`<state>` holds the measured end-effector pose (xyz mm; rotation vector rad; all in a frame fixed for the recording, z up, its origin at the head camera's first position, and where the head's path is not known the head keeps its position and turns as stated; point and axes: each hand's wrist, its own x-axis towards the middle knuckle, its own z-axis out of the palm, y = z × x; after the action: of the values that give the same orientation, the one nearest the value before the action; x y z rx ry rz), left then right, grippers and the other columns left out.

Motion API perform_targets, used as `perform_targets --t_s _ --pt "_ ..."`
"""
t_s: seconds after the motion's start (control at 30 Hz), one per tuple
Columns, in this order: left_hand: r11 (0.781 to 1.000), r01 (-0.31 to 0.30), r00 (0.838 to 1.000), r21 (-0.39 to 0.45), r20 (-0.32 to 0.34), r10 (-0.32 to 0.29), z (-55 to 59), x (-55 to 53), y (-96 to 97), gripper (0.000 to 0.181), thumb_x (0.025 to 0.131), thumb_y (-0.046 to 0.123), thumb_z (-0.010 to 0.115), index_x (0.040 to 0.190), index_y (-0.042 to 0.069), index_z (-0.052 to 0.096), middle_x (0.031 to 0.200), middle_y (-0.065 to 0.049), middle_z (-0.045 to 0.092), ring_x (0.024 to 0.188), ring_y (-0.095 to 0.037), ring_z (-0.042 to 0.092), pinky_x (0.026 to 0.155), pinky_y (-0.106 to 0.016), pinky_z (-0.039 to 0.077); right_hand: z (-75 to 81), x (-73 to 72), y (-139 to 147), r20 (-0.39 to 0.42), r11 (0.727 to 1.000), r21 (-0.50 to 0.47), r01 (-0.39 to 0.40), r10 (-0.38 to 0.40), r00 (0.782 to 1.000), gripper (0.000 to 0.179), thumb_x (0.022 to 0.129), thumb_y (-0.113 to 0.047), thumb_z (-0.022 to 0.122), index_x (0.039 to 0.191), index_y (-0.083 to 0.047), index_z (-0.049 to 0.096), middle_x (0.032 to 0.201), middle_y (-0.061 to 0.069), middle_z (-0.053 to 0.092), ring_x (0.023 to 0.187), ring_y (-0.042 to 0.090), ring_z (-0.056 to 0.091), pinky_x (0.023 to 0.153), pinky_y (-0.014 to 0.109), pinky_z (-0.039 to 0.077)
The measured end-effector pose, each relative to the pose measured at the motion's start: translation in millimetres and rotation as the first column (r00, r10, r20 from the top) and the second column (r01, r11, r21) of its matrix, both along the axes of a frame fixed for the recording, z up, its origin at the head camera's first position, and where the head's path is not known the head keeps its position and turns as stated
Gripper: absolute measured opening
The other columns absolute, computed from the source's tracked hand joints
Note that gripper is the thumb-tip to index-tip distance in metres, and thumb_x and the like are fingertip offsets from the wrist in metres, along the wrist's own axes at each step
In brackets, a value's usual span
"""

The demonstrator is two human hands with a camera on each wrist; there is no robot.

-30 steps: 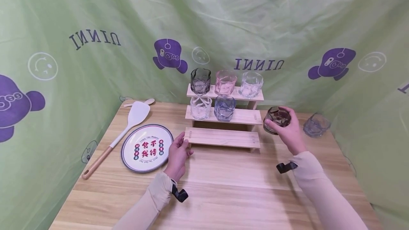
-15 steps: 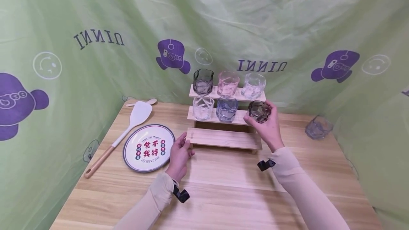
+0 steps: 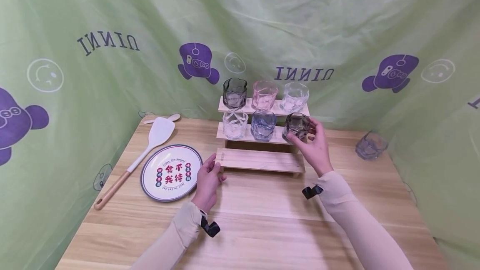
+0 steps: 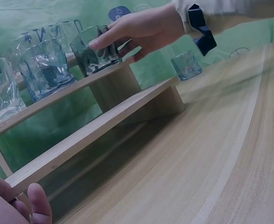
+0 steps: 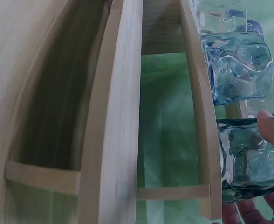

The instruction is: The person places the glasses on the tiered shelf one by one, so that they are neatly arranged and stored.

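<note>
A three-step wooden display rack (image 3: 260, 160) stands on the table. My left hand (image 3: 207, 181) grips the left end of its bottom step, the fingers at the board's edge in the left wrist view. At the right end of the middle step, my right hand (image 3: 314, 147) holds a dark smoky glass (image 3: 296, 126) between thumb and fingers; the glass is upright, its base at the board. Beside it on that step are a blue glass (image 3: 263, 126) and a clear glass (image 3: 235, 124). The top step bears a dark grey glass (image 3: 234, 93), a pink glass (image 3: 264, 96) and another clear glass (image 3: 295, 98).
A pale bluish glass (image 3: 371, 146) stands on the table at the right. On the left lie a round plate (image 3: 150, 178) with red lettering, a white spatula (image 3: 161, 131) with a wooden handle, and a small spoon (image 3: 174, 117). A green curtain (image 3: 150, 11) hangs behind.
My right hand has carried the dark smoky glass leftward from beside the rack onto the right end of the middle step. My left hand has stayed at the bottom step.
</note>
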<state>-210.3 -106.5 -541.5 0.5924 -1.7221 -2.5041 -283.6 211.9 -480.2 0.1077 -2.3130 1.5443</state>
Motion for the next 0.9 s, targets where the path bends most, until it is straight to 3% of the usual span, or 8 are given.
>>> perform_targets --t_s 0.17,0.27,0.4,0.5,0.6,0.7,0.8,0.9 --pt "1.000 -0.001 1.000 -0.001 -0.001 0.001 -0.5 0.3 0.8 0.047 0.104 0.001 0.053 0.150 0.008 0.047 0.123 -0.014 0.041 0.093 -0.023 0.051 0.065 -0.024 0.055 -1.6 -4.9 -4 0.014 1.000 0.006 0.019 -0.019 1.000 0.088 0.079 -0.035 0.090 0.147 -0.010 0.041 0.134 0.012 0.051 0.117 0.027 0.048 0.097 0.046 0.043" --pt "1.000 -0.006 1.000 0.002 0.000 0.006 -1.3 0.4 2.1 0.047 0.104 0.001 0.053 0.149 0.007 0.048 0.121 -0.013 0.040 0.091 -0.022 0.052 0.064 -0.024 0.055 -1.8 -4.2 2 0.022 1.000 0.001 -0.016 0.016 1.000 0.091 0.079 -0.034 0.090 0.150 -0.012 0.038 0.137 0.012 0.049 0.120 0.027 0.047 0.100 0.048 0.043" --pt "1.000 -0.003 1.000 0.012 0.001 0.003 -2.7 -0.3 5.6 0.047 0.103 0.000 0.054 0.149 0.008 0.048 0.119 -0.012 0.040 0.090 -0.020 0.051 0.063 -0.023 0.054 -1.3 -1.0 27 0.000 0.995 -0.065 -0.080 0.080 0.997 0.086 0.086 -0.024 0.084 0.154 -0.013 0.033 0.144 0.014 0.045 0.126 0.029 0.042 0.105 0.048 0.041" --pt "1.000 -0.005 1.000 0.011 0.000 0.005 -2.7 -0.9 6.5 0.047 0.103 0.000 0.054 0.149 0.008 0.048 0.120 -0.012 0.041 0.094 -0.020 0.050 0.064 -0.023 0.055 0.4 -0.9 53 -0.050 0.991 -0.111 -0.080 0.075 0.996 0.074 0.093 -0.015 0.076 0.153 -0.010 0.034 0.145 0.018 0.044 0.126 0.027 0.042 0.106 0.040 0.042" --pt "1.000 -0.013 1.000 0.001 0.000 0.013 -1.1 -1.2 4.9 0.046 0.103 0.000 0.053 0.149 0.008 0.049 0.121 -0.013 0.041 0.095 -0.021 0.050 0.065 -0.024 0.055 -1.1 -5.9 86 -0.088 0.996 -0.089 -0.008 0.000 0.996 0.067 0.095 -0.014 0.073 0.152 -0.011 0.037 0.142 0.017 0.047 0.122 0.020 0.044 0.103 0.032 0.044" --pt "1.000 -0.015 1.000 -0.003 0.006 0.015 1.4 -1.3 3.3 0.046 0.103 0.000 0.053 0.149 0.008 0.049 0.122 -0.013 0.042 0.095 -0.021 0.050 0.066 -0.024 0.056 -4.6 -12.1 126 -0.111 0.992 -0.013 0.127 -0.127 0.986 0.067 0.093 -0.019 0.076 0.150 -0.010 0.042 0.141 0.015 0.049 0.121 0.018 0.044 0.100 0.030 0.043" --pt "1.000 -0.012 1.000 -0.001 0.009 0.012 2.2 -1.3 2.0 0.046 0.104 0.001 0.053 0.149 0.008 0.048 0.122 -0.014 0.043 0.095 -0.022 0.051 0.066 -0.025 0.056 -9.4 -14.3 168 -0.015 0.966 0.048 0.254 -0.254 0.967 0.078 0.092 -0.030 0.078 0.155 -0.014 0.035 0.152 0.014 0.038 0.132 0.026 0.040 0.110 0.036 0.037" --pt "1.000 -0.011 1.000 -0.003 0.015 0.011 1.4 -1.1 1.4 0.046 0.104 0.001 0.053 0.149 0.008 0.048 0.123 -0.014 0.044 0.096 -0.023 0.051 0.066 -0.024 0.055 -17.1 -11.5 203 0.144 0.958 0.123 0.260 -0.277 0.950 0.097 0.092 -0.039 0.075 0.162 -0.013 0.013 0.163 0.020 0.016 0.145 0.040 0.023 0.121 0.052 0.021"
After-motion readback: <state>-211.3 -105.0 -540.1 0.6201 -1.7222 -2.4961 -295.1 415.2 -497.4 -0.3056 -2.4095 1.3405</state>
